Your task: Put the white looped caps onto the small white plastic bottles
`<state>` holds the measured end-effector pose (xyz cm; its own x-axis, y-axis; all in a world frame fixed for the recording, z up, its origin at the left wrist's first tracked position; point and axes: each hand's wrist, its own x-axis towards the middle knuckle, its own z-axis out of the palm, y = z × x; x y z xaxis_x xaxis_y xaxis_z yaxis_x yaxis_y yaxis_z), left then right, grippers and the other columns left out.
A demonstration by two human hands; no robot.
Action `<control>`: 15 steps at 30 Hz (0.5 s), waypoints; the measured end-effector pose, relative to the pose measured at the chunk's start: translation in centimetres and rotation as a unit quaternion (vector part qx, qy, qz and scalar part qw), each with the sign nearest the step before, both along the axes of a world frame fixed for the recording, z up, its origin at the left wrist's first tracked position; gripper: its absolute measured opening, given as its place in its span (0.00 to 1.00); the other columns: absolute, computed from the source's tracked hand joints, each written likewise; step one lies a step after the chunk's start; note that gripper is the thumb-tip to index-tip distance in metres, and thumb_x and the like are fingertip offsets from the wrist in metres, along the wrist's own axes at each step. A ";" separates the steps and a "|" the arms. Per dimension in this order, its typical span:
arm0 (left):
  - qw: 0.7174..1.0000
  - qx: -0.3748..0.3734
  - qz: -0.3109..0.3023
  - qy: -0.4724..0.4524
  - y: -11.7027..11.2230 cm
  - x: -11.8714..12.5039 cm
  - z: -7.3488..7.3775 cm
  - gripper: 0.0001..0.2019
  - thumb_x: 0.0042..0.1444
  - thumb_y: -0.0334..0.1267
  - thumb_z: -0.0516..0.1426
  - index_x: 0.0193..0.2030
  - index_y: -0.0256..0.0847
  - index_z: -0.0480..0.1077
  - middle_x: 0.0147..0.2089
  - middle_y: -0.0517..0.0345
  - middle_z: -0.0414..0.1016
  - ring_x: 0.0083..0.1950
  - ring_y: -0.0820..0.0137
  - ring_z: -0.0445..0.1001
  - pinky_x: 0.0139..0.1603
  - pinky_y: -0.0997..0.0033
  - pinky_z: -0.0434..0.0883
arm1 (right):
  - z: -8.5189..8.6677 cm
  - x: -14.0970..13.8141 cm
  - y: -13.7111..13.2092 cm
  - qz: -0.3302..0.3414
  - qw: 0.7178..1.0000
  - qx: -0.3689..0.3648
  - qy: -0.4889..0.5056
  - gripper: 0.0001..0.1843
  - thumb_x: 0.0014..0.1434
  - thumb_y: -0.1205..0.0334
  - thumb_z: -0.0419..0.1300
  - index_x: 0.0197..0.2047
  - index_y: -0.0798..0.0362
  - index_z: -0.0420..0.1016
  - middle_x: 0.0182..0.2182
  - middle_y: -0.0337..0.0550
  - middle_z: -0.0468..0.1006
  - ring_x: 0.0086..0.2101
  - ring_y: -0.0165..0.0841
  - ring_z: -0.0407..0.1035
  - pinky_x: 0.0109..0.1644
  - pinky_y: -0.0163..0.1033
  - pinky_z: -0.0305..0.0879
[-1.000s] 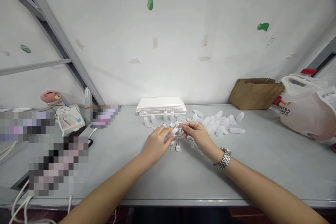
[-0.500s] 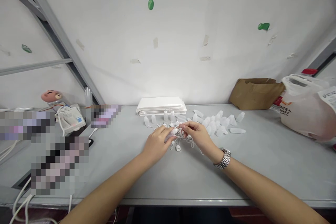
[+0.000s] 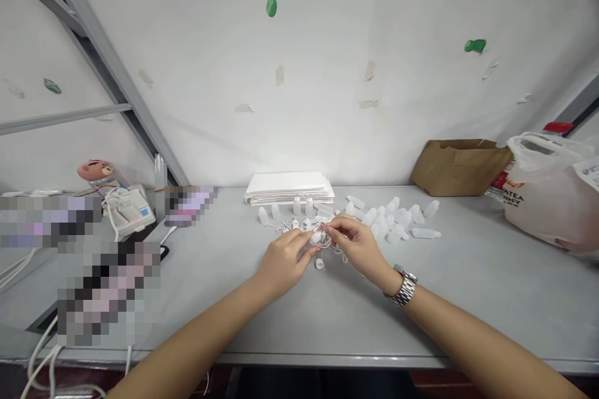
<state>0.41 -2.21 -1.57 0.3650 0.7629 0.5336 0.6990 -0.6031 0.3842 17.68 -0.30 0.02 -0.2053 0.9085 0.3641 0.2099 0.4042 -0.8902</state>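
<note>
My left hand [image 3: 283,260] is closed round a small translucent plastic bottle [image 3: 306,247], mostly hidden by the fingers, its top toward the right. At that top, the thumb and fingertips of my right hand [image 3: 359,244] pinch a thin white cord [image 3: 324,240]; the exact grip is partly covered. Just below the fingers lies a loose white cap [image 3: 319,264]. Behind my hands is a tangle of white caps and cords [image 3: 314,223]. Two small bottles [image 3: 297,206] stand upright past it, and several more bottles [image 3: 390,218] lie heaped to the right.
A stack of white folded card [image 3: 289,187] lies against the wall. At the back right are a brown paper bag [image 3: 461,168] and a filled plastic carrier bag [image 3: 552,193]. On the left sit a white power strip [image 3: 128,212], cables and blurred-out items.
Both hands stay together at the same bottle. My right fingertips have shifted slightly at its top, and the whole view has moved a little.
</note>
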 end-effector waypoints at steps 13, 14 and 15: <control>0.993 -0.088 -0.031 -0.075 0.1 0.0 1.0 0.11 0.57 0.40 0.51 0.45 0.43 0.69 0.33 0.58 0.72 0.32 0.72 0.68 0.34 0.73 0.66 | 1.8 0.3 0.1 0.081 0.993 -0.072 0.052 0.12 0.54 0.54 0.57 0.32 0.53 0.75 0.27 0.38 0.69 0.24 0.26 0.64 0.31 0.36 0.63; 0.993 -0.083 -0.026 -0.077 0.2 0.0 1.0 0.11 0.57 0.40 0.51 0.45 0.43 0.69 0.34 0.58 0.72 0.32 0.72 0.68 0.34 0.73 0.66 | 1.8 0.4 0.2 0.072 0.993 -0.075 0.055 0.13 0.54 0.53 0.56 0.33 0.53 0.75 0.27 0.38 0.69 0.25 0.27 0.64 0.32 0.36 0.64; 0.994 -0.075 -0.021 -0.077 0.3 -0.1 0.9 0.11 0.57 0.40 0.52 0.45 0.42 0.69 0.34 0.57 0.72 0.33 0.71 0.68 0.34 0.72 0.66 | 1.9 0.4 0.3 0.058 0.994 -0.077 0.055 0.14 0.55 0.52 0.55 0.33 0.53 0.74 0.26 0.38 0.69 0.25 0.27 0.64 0.33 0.36 0.64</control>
